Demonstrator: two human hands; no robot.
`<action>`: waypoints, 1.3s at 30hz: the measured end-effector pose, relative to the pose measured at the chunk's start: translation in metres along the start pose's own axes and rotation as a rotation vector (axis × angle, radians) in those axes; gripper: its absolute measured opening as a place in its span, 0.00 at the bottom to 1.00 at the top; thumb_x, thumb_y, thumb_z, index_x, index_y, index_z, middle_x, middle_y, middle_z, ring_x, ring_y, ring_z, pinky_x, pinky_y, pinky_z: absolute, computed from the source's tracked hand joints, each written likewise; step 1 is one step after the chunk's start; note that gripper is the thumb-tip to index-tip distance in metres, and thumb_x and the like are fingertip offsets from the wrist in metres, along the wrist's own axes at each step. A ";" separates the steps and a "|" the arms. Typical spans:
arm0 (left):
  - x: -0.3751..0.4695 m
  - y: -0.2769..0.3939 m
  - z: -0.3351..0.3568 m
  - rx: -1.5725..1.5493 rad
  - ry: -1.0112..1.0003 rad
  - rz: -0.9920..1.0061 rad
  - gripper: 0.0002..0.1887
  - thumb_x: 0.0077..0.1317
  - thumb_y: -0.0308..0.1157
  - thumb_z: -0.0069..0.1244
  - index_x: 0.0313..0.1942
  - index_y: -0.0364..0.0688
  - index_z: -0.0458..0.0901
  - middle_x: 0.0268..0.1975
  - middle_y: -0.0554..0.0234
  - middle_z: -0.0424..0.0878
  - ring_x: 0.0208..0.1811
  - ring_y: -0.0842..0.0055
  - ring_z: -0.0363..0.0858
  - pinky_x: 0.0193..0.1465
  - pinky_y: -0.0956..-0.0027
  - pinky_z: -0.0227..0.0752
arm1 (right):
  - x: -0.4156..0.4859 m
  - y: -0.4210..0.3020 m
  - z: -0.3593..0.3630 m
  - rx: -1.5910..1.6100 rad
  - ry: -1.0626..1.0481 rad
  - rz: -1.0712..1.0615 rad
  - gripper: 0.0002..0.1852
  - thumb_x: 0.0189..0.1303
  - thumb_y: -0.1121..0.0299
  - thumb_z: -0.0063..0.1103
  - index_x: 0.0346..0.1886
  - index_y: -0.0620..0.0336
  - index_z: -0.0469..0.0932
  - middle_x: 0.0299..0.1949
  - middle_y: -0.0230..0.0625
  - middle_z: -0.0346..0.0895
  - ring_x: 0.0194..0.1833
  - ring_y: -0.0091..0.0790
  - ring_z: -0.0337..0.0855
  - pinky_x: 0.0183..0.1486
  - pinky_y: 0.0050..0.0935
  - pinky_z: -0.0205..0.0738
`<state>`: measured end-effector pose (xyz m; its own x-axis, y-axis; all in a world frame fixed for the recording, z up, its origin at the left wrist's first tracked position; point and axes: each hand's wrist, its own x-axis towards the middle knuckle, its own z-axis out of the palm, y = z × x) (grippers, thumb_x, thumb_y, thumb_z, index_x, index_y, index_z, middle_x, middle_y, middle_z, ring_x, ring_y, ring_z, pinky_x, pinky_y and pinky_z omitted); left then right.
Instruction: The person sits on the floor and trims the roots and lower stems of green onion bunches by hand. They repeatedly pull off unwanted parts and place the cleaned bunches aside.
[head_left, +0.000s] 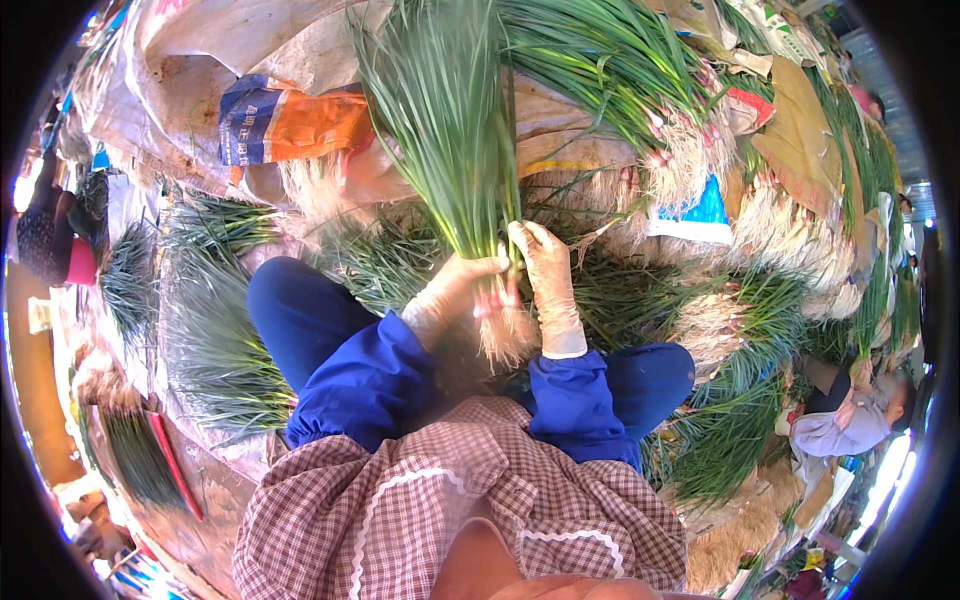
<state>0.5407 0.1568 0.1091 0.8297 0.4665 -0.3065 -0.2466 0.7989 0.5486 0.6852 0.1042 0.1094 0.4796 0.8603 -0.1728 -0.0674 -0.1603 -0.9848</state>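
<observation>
My left hand (456, 285), in a pale glove, is wrapped around the lower stems of a large bundle of green allium plants (457, 150), with the thumb across the front. Long leaves fan away from me, while pinkish bulbs and a tuft of pale roots (504, 337) hang towards my lap. At the bundle's right edge, my gloved right hand (541, 259) pinches a stalk between thumb and fingers. Its other fingers are partly hidden from above.
More rooted plants (622, 82) lie on sacking ahead, beside an orange and blue woven sack (292, 124). Loose greens (615, 292) cover the ground between my knees. Bundles (217, 352) lie at left and others (727, 442) at right, where another person (847, 427) sits.
</observation>
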 end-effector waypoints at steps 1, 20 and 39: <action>-0.001 0.002 -0.002 0.067 0.073 -0.054 0.12 0.62 0.33 0.57 0.38 0.31 0.77 0.21 0.53 0.81 0.15 0.71 0.79 0.12 0.73 0.71 | -0.002 0.002 0.004 -0.015 0.069 0.059 0.16 0.65 0.63 0.61 0.46 0.68 0.81 0.35 0.37 0.83 0.33 0.27 0.80 0.39 0.26 0.74; -0.004 0.027 0.007 0.017 -0.113 0.131 0.18 0.49 0.27 0.60 0.40 0.41 0.72 0.33 0.58 0.77 0.32 0.68 0.79 0.38 0.61 0.78 | 0.126 -0.076 -0.150 -1.179 0.262 -0.053 0.16 0.60 0.54 0.60 0.45 0.52 0.82 0.39 0.46 0.83 0.40 0.48 0.83 0.44 0.43 0.75; -0.023 0.009 0.012 0.111 0.099 -0.017 0.13 0.62 0.32 0.53 0.40 0.29 0.78 0.23 0.47 0.82 0.13 0.70 0.78 0.09 0.75 0.69 | -0.031 -0.032 -0.014 -0.150 -0.149 -0.037 0.17 0.62 0.56 0.63 0.41 0.64 0.81 0.34 0.49 0.80 0.31 0.42 0.81 0.35 0.31 0.74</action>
<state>0.5251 0.1489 0.1307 0.7787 0.4925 -0.3887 -0.1714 0.7629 0.6233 0.6850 0.0761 0.1461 0.3440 0.9272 -0.1483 0.0843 -0.1878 -0.9786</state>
